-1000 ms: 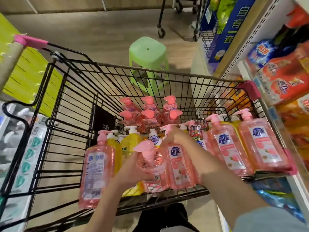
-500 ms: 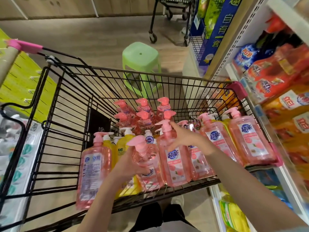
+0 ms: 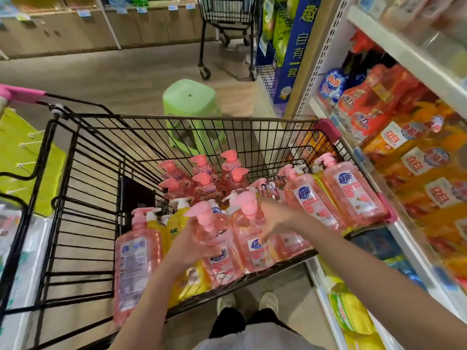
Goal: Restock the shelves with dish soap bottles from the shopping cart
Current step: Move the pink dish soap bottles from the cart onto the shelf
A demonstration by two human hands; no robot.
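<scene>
- The black wire-mesh shopping cart with pink plastic corner caps stands on a wood-grain floor, just beside the white metal shelves on the right.
- The left hand wraps its fingers around the shoulder of a translucent pink plastic pump bottle of dish soap; the grip is closed on that bottle, below its rounded pink pump head.
- The right hand lies against the upper side of a second translucent pink pump bottle, fingers spread and only loosely curved; whether it actually clamps the bottle cannot be told.
- Both bottles stand upright at the near wall of the cart, touching each other.
- A third tall pink bottle with a white back label stands at the left end of the row, next to opaque yellow bottles with white pumps.
- Two larger pink bottles lean against the right cart wall.
- A cluster of small pink pump bottles sits deeper in the basket.
- A light green moulded plastic stool stands beyond the cart.
- Glossy red and orange refill pouches fill the shelves.
</scene>
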